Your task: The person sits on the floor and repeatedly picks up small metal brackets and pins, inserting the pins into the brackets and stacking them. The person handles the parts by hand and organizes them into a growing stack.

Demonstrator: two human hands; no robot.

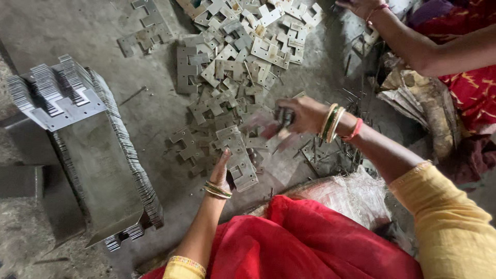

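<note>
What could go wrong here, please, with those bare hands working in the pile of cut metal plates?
1. The left hand rests bare on a notched plate; stamped edges could cut the fingers.
2. The right hand looks blurred above the loose plate pile, so it might catch a corner.
3. The tall stack of plates leans sideways and could slide. Another person's arm also works close by.

We see our left hand (221, 173) resting on a notched metal plate (238, 160) on the grey floor (155, 108), while our right hand (299, 116) grips small dark pieces. Loose plates (243, 46) lie scattered ahead; a neat stack (77, 103) stands left. A co-worker's arm (413, 39) reaches in beyond.
</note>
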